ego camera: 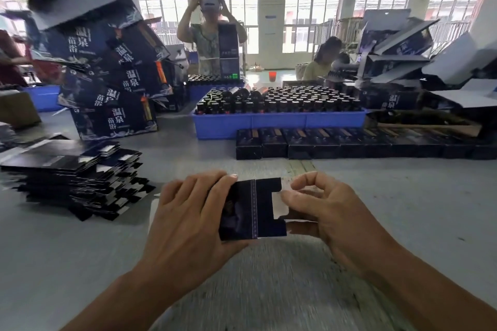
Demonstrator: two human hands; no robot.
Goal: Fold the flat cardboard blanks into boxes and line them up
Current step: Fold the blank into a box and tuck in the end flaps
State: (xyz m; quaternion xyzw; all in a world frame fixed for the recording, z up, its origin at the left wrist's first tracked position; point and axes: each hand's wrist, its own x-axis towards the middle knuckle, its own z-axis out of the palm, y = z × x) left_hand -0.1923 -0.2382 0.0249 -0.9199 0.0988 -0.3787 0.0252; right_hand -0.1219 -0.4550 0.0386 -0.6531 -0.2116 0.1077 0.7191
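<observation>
Near the bench's front edge, the box (251, 209) is gripped by the left hand (188, 212) while its white flap (278, 205), pinched by the right hand (322, 207), is best creased squarely.

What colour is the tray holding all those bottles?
Bright blue tray, clearest in the head view.

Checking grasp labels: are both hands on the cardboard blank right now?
Yes, the left hand grips the dark cardboard blank at its left side while the right hand pinches its white flap.
</observation>
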